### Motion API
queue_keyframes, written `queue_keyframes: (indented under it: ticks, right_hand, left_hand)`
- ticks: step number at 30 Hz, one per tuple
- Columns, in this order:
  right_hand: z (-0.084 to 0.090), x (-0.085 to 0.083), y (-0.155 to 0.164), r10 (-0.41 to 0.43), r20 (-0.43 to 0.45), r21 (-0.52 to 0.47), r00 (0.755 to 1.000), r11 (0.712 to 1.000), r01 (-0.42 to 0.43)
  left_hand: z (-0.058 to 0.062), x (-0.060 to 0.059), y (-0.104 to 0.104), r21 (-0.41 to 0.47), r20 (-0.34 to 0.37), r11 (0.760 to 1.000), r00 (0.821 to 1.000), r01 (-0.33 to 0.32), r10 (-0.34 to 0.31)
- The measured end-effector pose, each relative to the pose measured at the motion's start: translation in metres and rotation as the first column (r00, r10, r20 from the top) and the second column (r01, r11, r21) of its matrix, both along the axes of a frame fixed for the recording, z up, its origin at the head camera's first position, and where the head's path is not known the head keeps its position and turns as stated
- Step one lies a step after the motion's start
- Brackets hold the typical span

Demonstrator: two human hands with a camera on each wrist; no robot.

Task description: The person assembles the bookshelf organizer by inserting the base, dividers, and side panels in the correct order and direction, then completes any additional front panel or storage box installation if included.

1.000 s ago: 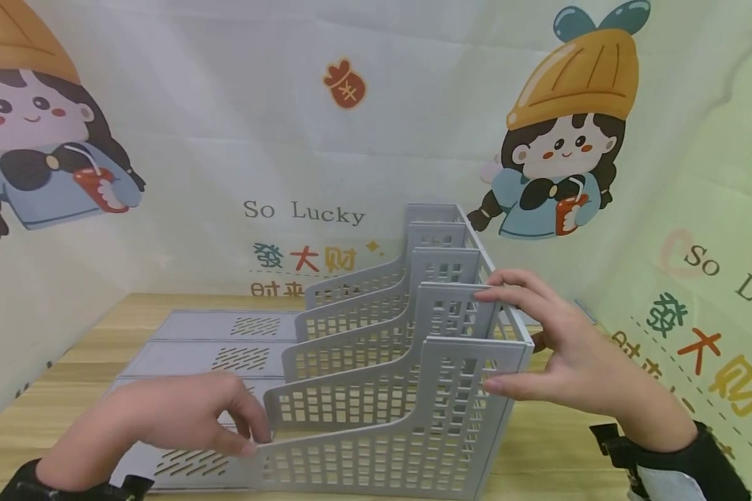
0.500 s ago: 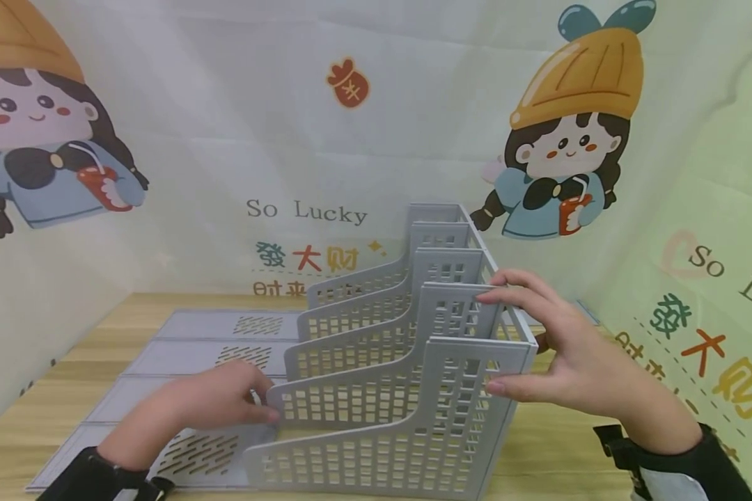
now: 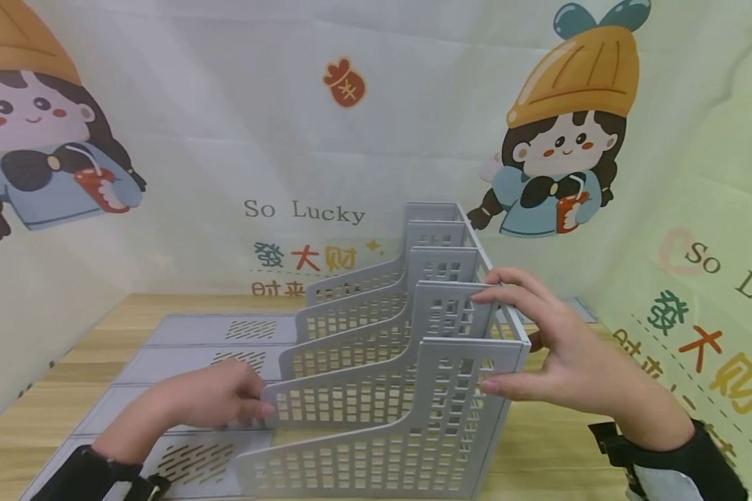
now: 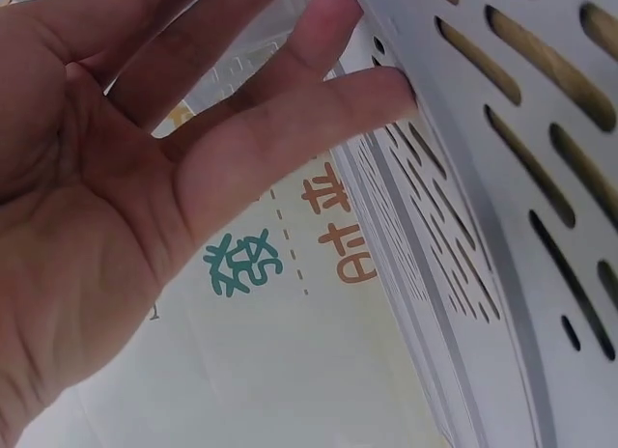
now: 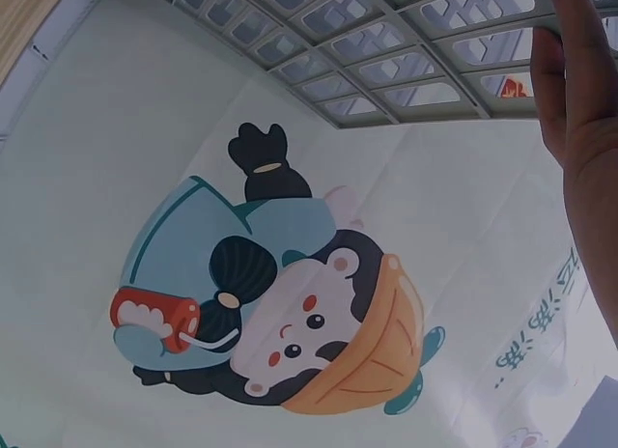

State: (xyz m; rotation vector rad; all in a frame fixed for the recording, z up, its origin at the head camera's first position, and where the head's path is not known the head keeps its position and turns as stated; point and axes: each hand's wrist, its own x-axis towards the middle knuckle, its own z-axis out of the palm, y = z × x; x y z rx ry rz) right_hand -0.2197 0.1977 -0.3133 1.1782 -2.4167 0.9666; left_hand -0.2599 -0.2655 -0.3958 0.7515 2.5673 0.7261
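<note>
The channel between the front divider and the second divider gapes upward, leaving room to reach in from above. At its low end the left hand sits against the second divider, crowding that entry; its forearm crosses over the slotted panel. The right hand spans the rack's tall corner, blocking the top there. Bare counter lies beneath that wrist; printed cloth walls off the back.

1. Cloth: whitish, lightly creased, behind and at both sides; yellow-green cast at right.
2. Figures: two, printed, cartoon, orange-hatted, blue-clad.
3. Pouch: printed, red, between figures.
4. Lettering: "So Lucky" above coloured characters; repeated at right.
5. Table: pale wood grain.
</note>
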Motion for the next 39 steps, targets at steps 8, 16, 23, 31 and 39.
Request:
queue_keyframes:
  ticks: [8,16,23,31,39]
  right_hand:
    - [-0.002,0.000,-0.004,0.034,-0.006,-0.037,0.999,0.999,-0.034]
    - [-0.005,0.000,-0.008,0.060,-0.017,-0.082,0.998,0.995,-0.061]
    - [-0.007,-0.003,-0.008,0.099,-0.018,-0.102,0.995,0.990,-0.100]
    - [-0.010,-0.001,-0.006,0.086,-0.017,-0.101,0.996,0.991,-0.087]
    - [-0.009,-0.005,-0.008,0.105,-0.003,-0.103,0.994,0.989,-0.105]
  left_hand:
    - [0.000,0.002,0.003,-0.052,0.019,0.998,0.999,-0.038,0.039]
    - [0.000,-0.004,-0.004,-0.029,0.087,0.993,0.989,-0.118,0.120]
    - [-0.004,-0.022,0.001,-0.100,-0.134,0.968,0.967,-0.231,0.217]
    - [-0.011,-0.042,0.025,-0.126,-0.240,0.973,0.958,-0.192,0.158]
    - [-0.015,-0.047,0.014,-0.062,-0.258,0.988,0.958,-0.144,0.123]
